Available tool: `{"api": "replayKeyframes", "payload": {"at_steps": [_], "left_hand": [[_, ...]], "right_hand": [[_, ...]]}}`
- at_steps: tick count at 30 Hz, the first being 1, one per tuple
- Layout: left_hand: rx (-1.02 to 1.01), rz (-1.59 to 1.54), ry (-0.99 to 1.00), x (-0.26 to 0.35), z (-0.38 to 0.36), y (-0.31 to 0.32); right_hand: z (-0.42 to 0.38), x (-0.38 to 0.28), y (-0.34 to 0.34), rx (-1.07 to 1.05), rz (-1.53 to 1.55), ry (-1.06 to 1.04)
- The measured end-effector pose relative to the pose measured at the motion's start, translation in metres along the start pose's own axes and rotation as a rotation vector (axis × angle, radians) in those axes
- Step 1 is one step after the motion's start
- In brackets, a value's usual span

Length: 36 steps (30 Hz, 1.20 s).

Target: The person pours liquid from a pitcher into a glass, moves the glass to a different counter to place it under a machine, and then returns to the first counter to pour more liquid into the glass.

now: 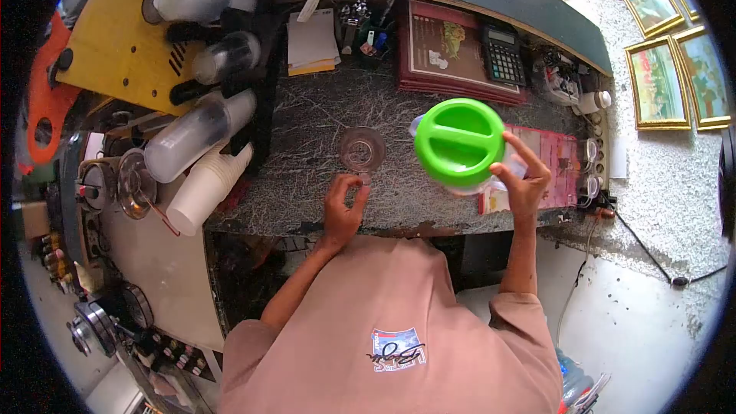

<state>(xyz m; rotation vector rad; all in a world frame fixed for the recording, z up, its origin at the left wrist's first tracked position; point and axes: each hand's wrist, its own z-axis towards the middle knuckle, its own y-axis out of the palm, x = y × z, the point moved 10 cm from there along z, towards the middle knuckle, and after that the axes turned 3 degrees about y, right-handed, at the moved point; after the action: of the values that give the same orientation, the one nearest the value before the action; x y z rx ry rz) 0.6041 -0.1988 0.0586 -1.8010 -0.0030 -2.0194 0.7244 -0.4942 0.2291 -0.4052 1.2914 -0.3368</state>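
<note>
On the scratched dark counter (299, 130) stands a small clear glass cup (362, 149), seen from above. My left hand (343, 211) is at its near side, with thumb and forefinger curled together at what looks like its handle. To the right, my right hand (525, 176) is closed on a clear pitcher with a bright green lid (460, 142). The lid faces up at me and hides most of the pitcher's body, including how high it is above the counter. A pale spout shows at its left edge. I cannot make out its contents.
Stacked plastic cups (188, 138) and paper cups (203, 195) lie sideways at left. At the back are papers (313, 42), maroon menus (445, 54) and a calculator (504, 57). A pink sheet (556, 169) lies right of the pitcher. A raised ledge (475, 0) runs behind.
</note>
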Motion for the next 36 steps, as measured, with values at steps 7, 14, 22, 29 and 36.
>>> {"api": "replayKeyframes", "payload": {"at_steps": [7, 14, 22, 29, 36], "left_hand": [[-0.194, -0.174, 0.036, 0.007, 0.006, 0.018], [-0.218, -0.231, 0.064, -0.009, 0.007, 0.03], [-0.21, -0.262, 0.103, -0.01, 0.008, 0.029], [-0.205, -0.251, 0.137, -0.01, 0.009, 0.029], [-0.197, -0.248, 0.185, -0.012, 0.008, 0.032]], "right_hand": [[-0.001, -0.039, 0.066, -0.31, 0.007, 0.051], [0.006, -0.067, 0.085, -0.421, -0.134, 0.025], [0.015, -0.092, 0.096, -0.486, -0.217, -0.082], [0.018, -0.102, 0.103, -0.533, -0.306, -0.115], [0.019, -0.106, 0.107, -0.542, -0.305, -0.134]]}}
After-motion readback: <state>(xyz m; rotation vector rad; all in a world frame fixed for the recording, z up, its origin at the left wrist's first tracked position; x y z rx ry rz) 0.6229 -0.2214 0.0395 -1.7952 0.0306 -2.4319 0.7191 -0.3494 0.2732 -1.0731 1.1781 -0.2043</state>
